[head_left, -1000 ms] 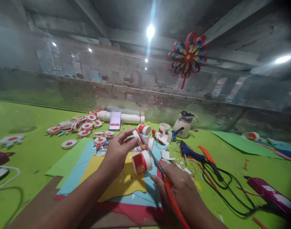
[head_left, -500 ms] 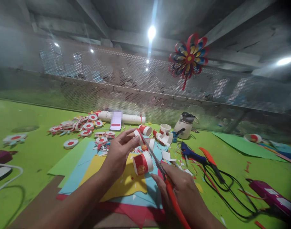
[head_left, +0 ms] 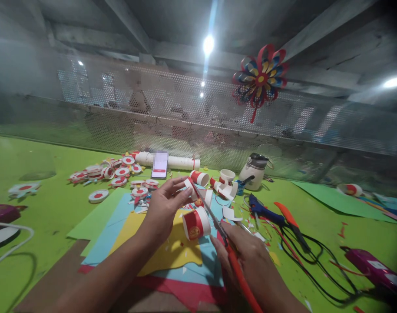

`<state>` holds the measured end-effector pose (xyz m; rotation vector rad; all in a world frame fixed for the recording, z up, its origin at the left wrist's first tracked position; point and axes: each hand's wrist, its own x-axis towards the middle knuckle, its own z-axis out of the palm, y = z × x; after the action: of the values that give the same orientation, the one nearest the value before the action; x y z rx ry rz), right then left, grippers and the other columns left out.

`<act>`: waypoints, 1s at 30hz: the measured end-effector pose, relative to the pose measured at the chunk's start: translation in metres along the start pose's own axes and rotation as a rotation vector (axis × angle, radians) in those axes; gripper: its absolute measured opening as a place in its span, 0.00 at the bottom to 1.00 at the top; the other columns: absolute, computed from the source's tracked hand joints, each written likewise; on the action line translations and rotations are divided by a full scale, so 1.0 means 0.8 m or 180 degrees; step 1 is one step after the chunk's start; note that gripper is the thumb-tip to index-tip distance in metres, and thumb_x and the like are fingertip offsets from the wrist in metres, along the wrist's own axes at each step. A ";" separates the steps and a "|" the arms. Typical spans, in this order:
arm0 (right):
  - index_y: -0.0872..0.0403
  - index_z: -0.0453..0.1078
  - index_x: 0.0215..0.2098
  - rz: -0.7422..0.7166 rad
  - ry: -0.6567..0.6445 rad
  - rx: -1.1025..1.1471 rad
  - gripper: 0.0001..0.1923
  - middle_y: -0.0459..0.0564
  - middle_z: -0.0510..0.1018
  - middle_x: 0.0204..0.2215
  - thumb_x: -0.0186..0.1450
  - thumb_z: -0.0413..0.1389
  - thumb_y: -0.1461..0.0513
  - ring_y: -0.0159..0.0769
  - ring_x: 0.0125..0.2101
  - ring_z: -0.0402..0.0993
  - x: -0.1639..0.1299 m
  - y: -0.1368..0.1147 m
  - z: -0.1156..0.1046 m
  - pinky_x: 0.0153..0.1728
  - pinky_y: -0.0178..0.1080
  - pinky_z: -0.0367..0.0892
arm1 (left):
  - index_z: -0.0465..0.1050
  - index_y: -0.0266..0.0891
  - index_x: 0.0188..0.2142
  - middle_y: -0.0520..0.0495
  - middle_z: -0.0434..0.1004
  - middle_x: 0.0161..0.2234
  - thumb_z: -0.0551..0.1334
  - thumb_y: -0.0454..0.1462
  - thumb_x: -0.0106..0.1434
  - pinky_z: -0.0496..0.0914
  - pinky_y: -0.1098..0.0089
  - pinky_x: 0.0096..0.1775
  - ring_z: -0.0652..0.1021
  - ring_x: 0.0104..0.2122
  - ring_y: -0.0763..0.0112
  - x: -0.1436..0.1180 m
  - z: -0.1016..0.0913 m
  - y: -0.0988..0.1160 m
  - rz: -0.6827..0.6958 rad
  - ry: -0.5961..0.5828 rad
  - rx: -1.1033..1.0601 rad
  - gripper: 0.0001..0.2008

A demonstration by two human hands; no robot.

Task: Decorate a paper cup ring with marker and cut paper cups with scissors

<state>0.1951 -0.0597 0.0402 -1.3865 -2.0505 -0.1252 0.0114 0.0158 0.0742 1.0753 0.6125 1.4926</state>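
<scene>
Between thumb and fingers, my left hand [head_left: 162, 209] pinches a small white-and-red piece of paper cup [head_left: 189, 184]. My right hand [head_left: 249, 252] is closed round the orange-red handles of a pair of scissors [head_left: 233, 260]. The blades point up and left, their tips at the edge of that cup piece; whether they are cutting into it I cannot tell. Just below the blades a red-and-white paper cup [head_left: 196, 223] lies on its side on yellow paper [head_left: 172, 254]. Another cup part lies behind the blades, partly hidden.
Several round red-and-white cup-base pieces [head_left: 98, 196] lie at the left. A phone [head_left: 160, 165] leans on a white roll [head_left: 184, 162]. To the right are a blue glue gun [head_left: 265, 211], an orange-handled tool [head_left: 285, 216], black cables and a jug [head_left: 253, 173]. A mesh screen [head_left: 185, 108] stands behind.
The camera view has shifted slightly, moving the whole scene a little right. Both hands keep nearly the same pose, with the scissors still at the cup piece.
</scene>
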 end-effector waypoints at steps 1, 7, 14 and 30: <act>0.53 0.72 0.41 -0.0011 -0.0008 0.0018 0.09 0.50 0.78 0.29 0.68 0.52 0.59 0.41 0.28 0.75 0.000 0.000 0.000 0.29 0.39 0.66 | 0.76 0.38 0.42 0.42 0.81 0.42 0.72 0.38 0.53 0.76 0.63 0.43 0.82 0.38 0.62 0.000 0.000 0.000 0.0001 0.0010 0.0007 0.17; 0.54 0.71 0.42 -0.0111 0.0047 0.0057 0.09 0.49 0.78 0.29 0.68 0.50 0.62 0.40 0.28 0.75 -0.001 0.000 0.000 0.29 0.39 0.66 | 0.75 0.39 0.43 0.44 0.81 0.44 0.71 0.38 0.55 0.76 0.65 0.42 0.81 0.40 0.63 0.001 -0.001 -0.006 0.0054 -0.0058 -0.0021 0.16; 0.53 0.70 0.39 -0.0168 0.0085 -0.0004 0.07 0.48 0.77 0.27 0.67 0.50 0.64 0.38 0.26 0.74 -0.004 0.002 0.005 0.28 0.37 0.64 | 0.76 0.39 0.43 0.44 0.81 0.43 0.71 0.38 0.54 0.76 0.67 0.42 0.81 0.39 0.65 -0.001 0.000 -0.005 0.0061 0.0047 0.0061 0.16; 0.55 0.70 0.41 -0.0053 -0.0120 -0.0007 0.13 0.51 0.78 0.30 0.60 0.50 0.68 0.42 0.30 0.75 -0.001 0.002 -0.001 0.30 0.41 0.69 | 0.78 0.37 0.38 0.43 0.81 0.40 0.72 0.38 0.52 0.75 0.61 0.45 0.81 0.36 0.64 0.006 -0.003 0.001 -0.0049 -0.0009 -0.0240 0.14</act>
<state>0.1971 -0.0600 0.0395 -1.3831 -2.0939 -0.1092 0.0091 0.0208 0.0750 1.0123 0.5571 1.4891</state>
